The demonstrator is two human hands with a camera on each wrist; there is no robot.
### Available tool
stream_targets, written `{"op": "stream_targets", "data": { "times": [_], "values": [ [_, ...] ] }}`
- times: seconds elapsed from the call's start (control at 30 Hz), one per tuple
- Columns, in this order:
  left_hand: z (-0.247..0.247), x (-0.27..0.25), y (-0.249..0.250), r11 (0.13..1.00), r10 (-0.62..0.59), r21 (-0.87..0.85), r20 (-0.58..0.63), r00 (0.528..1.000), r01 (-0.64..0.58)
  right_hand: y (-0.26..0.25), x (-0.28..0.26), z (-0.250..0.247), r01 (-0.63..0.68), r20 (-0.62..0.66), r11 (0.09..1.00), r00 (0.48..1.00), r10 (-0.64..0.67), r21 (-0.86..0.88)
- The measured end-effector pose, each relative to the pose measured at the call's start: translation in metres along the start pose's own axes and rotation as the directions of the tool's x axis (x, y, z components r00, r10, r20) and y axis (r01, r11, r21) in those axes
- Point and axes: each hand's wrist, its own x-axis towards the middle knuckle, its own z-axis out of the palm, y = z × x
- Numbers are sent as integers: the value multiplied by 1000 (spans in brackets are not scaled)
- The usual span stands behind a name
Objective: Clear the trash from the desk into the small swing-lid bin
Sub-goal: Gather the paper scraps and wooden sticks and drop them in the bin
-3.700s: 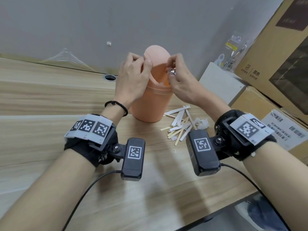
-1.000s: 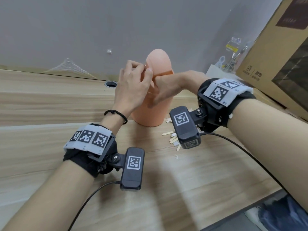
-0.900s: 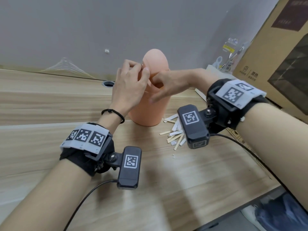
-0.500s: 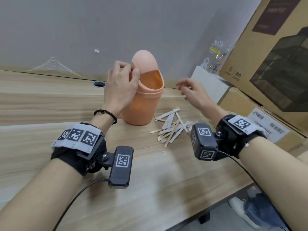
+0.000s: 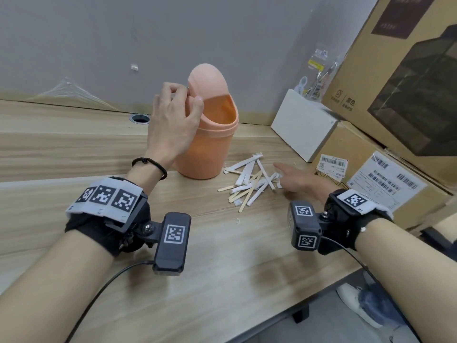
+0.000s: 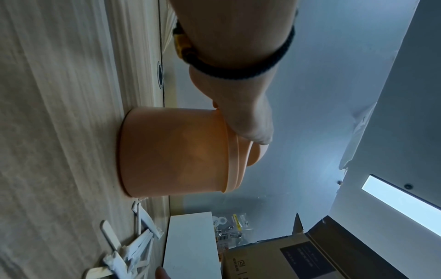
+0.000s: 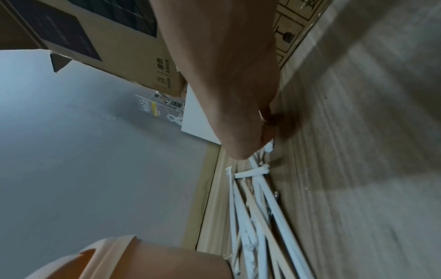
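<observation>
left hand (image 5: 173,125): centre frame, pinches swing lid (image 5: 207,81) tilted, keeping bin (image 5: 206,149) mouth open | trash pile (image 5: 249,181): on bench (image 5: 222,268) right of bin | right hand (image 5: 300,180): fingers extended, loose, touching pile edge

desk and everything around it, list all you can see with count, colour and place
bin: one, peach-orange, on desk, swing lid tipped open
sticks and wrappers: a loose pile, tan wood and white paper, on desk right of bin
paper scrap: one, white, on desk in front of the pile
desk: one, light wood grain
cable hole: one, dark, left of bin
white box: one, far right of desk
cardboard boxes: at least two, brown, right side
plastic bags: clear, behind white box
left hand: holds the lid open
right hand: fingertips at the pile's right edge, grip unclear
</observation>
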Motion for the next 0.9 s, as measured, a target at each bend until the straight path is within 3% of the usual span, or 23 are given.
{"op": "stream_targets", "data": {
  "times": [0.1, 0.2, 0.47, 0.6, 0.73, 0.9],
  "values": [
    [1, 0, 0, 1000, 1, 2, -7, 1000, -1, 4, 5, -2, 14, -27, 996, 1000, -16, -92],
    [1, -1, -1, 1000, 5, -7, -9, 1000, -5, 12, 15, 2, -10, -158, 994, 987, -7, -112],
    [1, -1, -1, 1000, 3, -3, -2, 1000, -3, 29, 20, 10, 4, -484, 989, 873, 69, 148],
    [1, 0, -2, 1000, 6, -2, -1, 1000, -6, 11, 13, -5, 175, -654, 920, 748, 108, 352],
    [2, 0, -2, 1000, 2, -12, -1, 1000, -2, -32, 5, -30, 395, -736, 801, 672, 81, 449],
    [2, 0, -3, 1000, 4, -12, 4, 1000, -4, -97, -10, -51, 671, -841, 668, 526, -122, 322]
  ]
}}
